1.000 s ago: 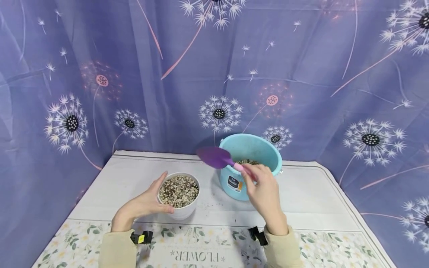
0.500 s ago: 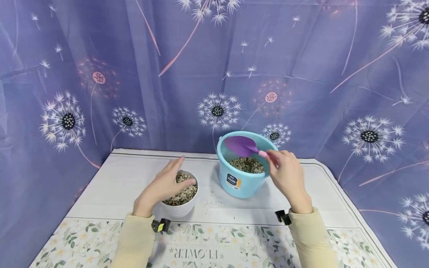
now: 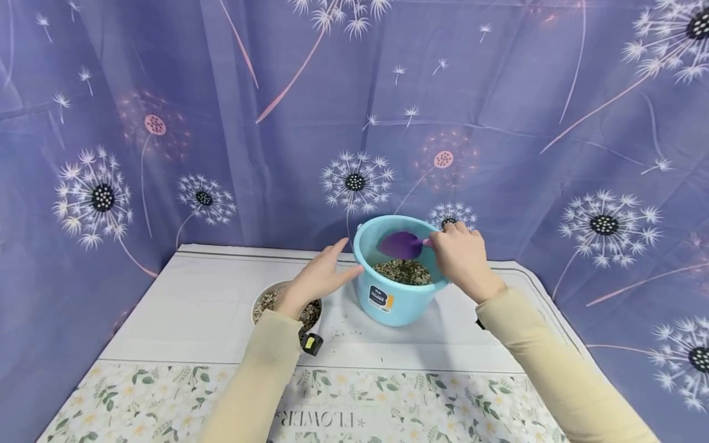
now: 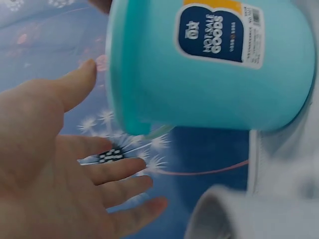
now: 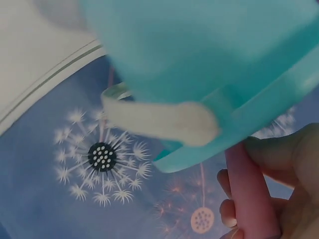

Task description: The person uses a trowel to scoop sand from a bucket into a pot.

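Note:
My right hand (image 3: 461, 255) grips the pink handle (image 5: 249, 199) of a purple garden trowel (image 3: 401, 245), whose blade is inside the light blue bucket (image 3: 390, 303). A speckled, grainy soil mix (image 3: 403, 272) lies in the bottom of the bucket. Fingers spread, my left hand (image 3: 318, 277) is close to the bucket's left rim and holds nothing; in the left wrist view it appears just apart from the rim. Beneath the left forearm stands a white pot (image 3: 256, 306) filled with similar mix, partly hidden by the hand and sleeve.
The bucket's white handle (image 5: 159, 121) hangs on its outer side. A white cloth with a floral band (image 3: 166, 394) covers the table, and some spilled grains (image 3: 344, 333) lie between pot and bucket. A purple dandelion curtain (image 3: 288, 154) rises behind the table.
My left hand has let go of the white pot and moved right to the bucket's rim. The trowel has gone from above the bucket's left edge to inside it, with my right hand moving right.

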A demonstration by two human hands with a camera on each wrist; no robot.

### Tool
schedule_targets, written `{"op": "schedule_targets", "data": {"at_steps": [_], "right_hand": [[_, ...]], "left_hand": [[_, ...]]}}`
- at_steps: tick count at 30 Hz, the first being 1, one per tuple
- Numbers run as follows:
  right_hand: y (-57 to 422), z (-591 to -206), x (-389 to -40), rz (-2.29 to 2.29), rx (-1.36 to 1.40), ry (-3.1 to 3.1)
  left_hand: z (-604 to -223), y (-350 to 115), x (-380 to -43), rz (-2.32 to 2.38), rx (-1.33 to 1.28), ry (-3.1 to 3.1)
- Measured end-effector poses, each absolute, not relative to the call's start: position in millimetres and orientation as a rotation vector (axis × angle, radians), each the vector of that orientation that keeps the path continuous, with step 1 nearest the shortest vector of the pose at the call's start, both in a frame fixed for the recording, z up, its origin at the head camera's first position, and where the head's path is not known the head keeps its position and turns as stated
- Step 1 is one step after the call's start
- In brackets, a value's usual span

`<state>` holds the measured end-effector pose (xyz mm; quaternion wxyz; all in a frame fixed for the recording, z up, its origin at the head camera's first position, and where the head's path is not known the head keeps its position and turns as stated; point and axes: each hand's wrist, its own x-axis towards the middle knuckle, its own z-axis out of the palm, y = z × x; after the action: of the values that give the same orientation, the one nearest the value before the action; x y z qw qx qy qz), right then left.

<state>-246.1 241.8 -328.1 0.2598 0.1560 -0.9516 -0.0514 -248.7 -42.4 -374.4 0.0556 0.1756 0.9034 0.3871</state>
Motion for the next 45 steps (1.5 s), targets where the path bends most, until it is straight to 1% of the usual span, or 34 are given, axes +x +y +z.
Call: {"op": "schedule_targets", "data": {"at_steps": [5, 10, 16, 24, 29, 35, 45], "right_hand": [[236, -324, -261, -0.309, 0.489, -2.631], [228, -322, -275, -0.439, 0.476, -2.724], [219, -331, -288, -0.550, 0.506, -2.749], [214, -343, -301, -0.599, 0.520, -2.796], [214, -344, -307, -0.586, 0.530, -2.848], [214, -346, -311, -0.451, 0.604, -2.876], [222, -332, -305, -0.201, 0.762, -3.016]], "left_hand": [[-382, -30, -262, 1.315, 0.496, 2.674], [-385, -23, -265, 1.467, 0.486, 2.569], [-390, -21, -267, 1.604, 0.469, 2.445], [-392, -19, -266, 1.674, 0.371, 2.380], [-392, -18, -267, 1.693, 0.344, 2.376], [-391, -20, -268, 1.721, 0.350, 2.357], [-393, -19, -268, 1.750, 0.357, 2.340]]}}
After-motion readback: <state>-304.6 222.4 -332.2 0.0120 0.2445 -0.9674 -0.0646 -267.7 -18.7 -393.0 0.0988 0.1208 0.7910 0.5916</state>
